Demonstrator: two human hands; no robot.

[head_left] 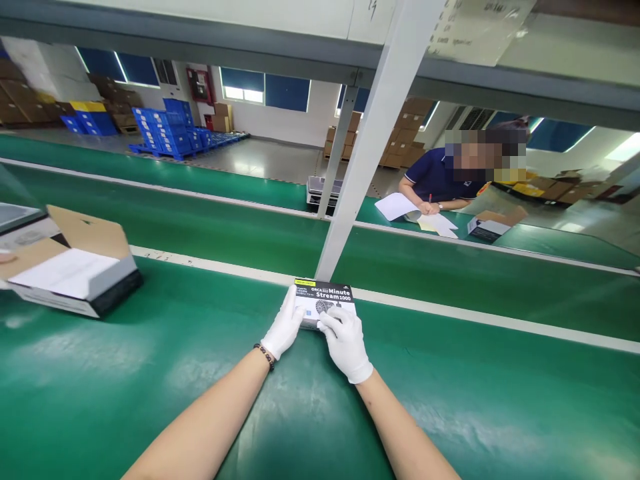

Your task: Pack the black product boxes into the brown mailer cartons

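Note:
A small black-and-white printed product box, lettered "ORCA Minute Stream 1000" with a yellow strip at its upper left, sits on the green work surface by the white divider strip. My left hand, in a white glove, grips the box along its left side. My right hand, also gloved in white, rests on the box's front right part. Its fingers are bent and pressed together, over the lower printed area. Whether they pinch something small and white or only the glove tip shows, I cannot tell.
An open carton with white contents stands at left, a bare fingertip at its edge. A slanted white post rises behind the box. Across the line, a person writes on papers near another open box. Blue crates stand beyond.

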